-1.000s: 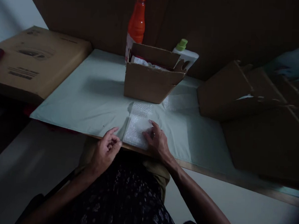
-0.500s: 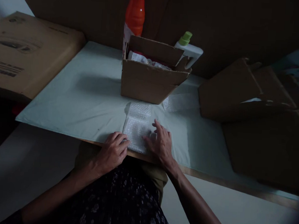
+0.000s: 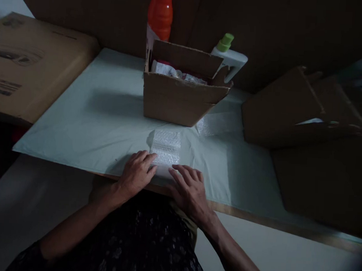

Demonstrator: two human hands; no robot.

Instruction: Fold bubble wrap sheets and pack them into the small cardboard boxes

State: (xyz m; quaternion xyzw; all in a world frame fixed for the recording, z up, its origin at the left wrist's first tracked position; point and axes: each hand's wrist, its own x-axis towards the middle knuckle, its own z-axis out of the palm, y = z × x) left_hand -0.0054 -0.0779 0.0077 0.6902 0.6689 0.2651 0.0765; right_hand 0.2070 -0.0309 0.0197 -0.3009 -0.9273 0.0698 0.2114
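A small strip of bubble wrap [image 3: 166, 145] lies on the pale table cover [image 3: 102, 118] near the front edge. My left hand [image 3: 137, 173] rests on its near left corner, fingers curled down onto it. My right hand [image 3: 188, 189] lies flat on its near right part, fingers stretched out toward the left. Both hands press the near end of the wrap, which looks folded or rolled under them. Behind the wrap stands an open cardboard box [image 3: 180, 96] with wrapped items inside.
An orange bottle [image 3: 160, 11] and a white bottle with a green cap [image 3: 228, 58] stand behind the box. A second piece of bubble wrap [image 3: 215, 123] lies right of the box. A large flat carton [image 3: 28, 65] sits at left, folded cardboard [image 3: 307, 114] at right.
My left hand moved right onto the bubble wrap. My right hand slid back toward the table edge. The visible strip of wrap has grown shorter at its near end.
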